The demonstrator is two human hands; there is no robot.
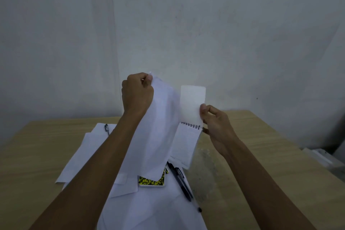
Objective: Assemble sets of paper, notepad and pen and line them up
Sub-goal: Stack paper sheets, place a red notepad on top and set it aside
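With the left hand (137, 92) pinching a limp sheet (158, 127) and the right hand (216, 125) pinching the open notepad (188, 130) mid-frame, either could slip onto the pens (180, 179) below.

Two bare forearms reach forward and up (hands raised at similar height): left hand (137, 93) and right hand (217, 125) each pinching, fingers curled.

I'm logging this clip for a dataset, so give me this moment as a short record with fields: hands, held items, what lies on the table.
left hand: pinches a raised paper sheet at its top edge
right hand: holds an open spiral notepad, cover flipped up
table: loose white sheets, yellow-black notepad
pens: two dark pens near middle, one pen far left
sets lined up: none visible
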